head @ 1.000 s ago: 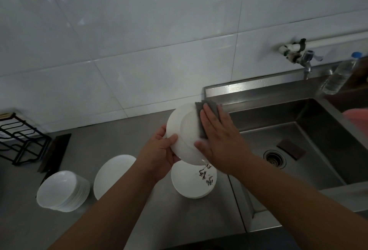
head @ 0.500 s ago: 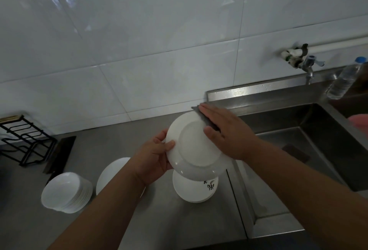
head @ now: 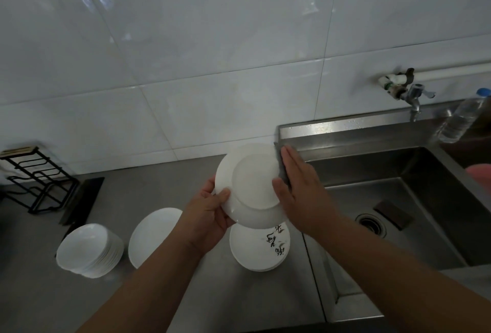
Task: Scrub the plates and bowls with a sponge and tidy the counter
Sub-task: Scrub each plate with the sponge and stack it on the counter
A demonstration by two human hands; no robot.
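the left hand (head: 210,216) pinches the white plate (head: 251,186) by its edge, underside up, above the worktop (head: 186,293). the right hand (head: 300,186), fingers straight, presses the grey sponge (head: 279,157) on the far rim; best worked right round while the plate is turned.

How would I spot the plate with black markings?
Start at the steel sink. On the counter left of it sits a stack of white plates. Only its top plate bears black marks; the lone plate and bowls beside it are plain.
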